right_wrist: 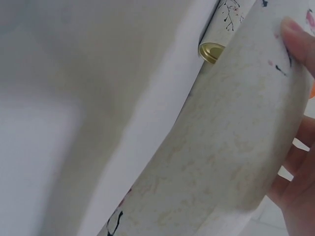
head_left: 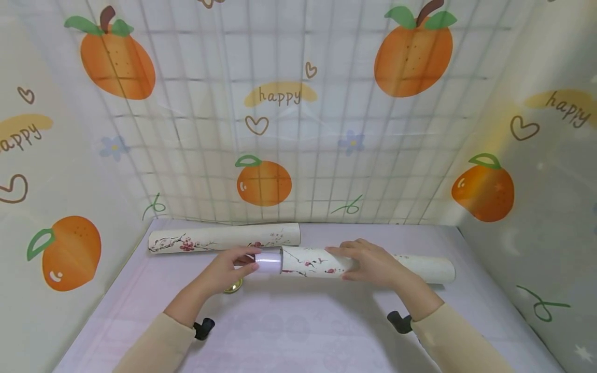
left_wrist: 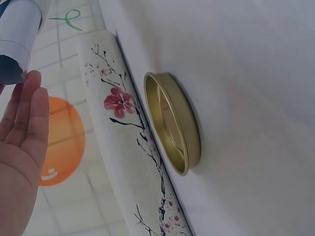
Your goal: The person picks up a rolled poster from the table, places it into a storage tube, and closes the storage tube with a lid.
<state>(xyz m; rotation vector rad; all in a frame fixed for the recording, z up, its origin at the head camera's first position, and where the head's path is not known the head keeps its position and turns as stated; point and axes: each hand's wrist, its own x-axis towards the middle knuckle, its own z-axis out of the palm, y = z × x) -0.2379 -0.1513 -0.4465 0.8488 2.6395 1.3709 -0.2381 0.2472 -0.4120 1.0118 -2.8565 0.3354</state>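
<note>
A cream cardboard tube printed with plum blossoms (head_left: 308, 260) lies sideways across the middle, raised a little off the table. My right hand (head_left: 368, 261) grips it near its middle, thumb on the near side. From the tube's left end sticks out a pale rolled sheet of paper (head_left: 268, 262), whose hollow end shows in the left wrist view. My left hand (head_left: 230, 270) pinches that paper roll between thumb and fingers. Below the left hand, a round gold lid (left_wrist: 193, 135) stands on the table, its hollow side partly visible.
A second blossom-printed tube (head_left: 224, 239) lies along the table's back edge, behind the left hand. The table (head_left: 289, 331) has a pale lilac cover. Cloth walls with orange prints (head_left: 275, 134) enclose the back and both sides.
</note>
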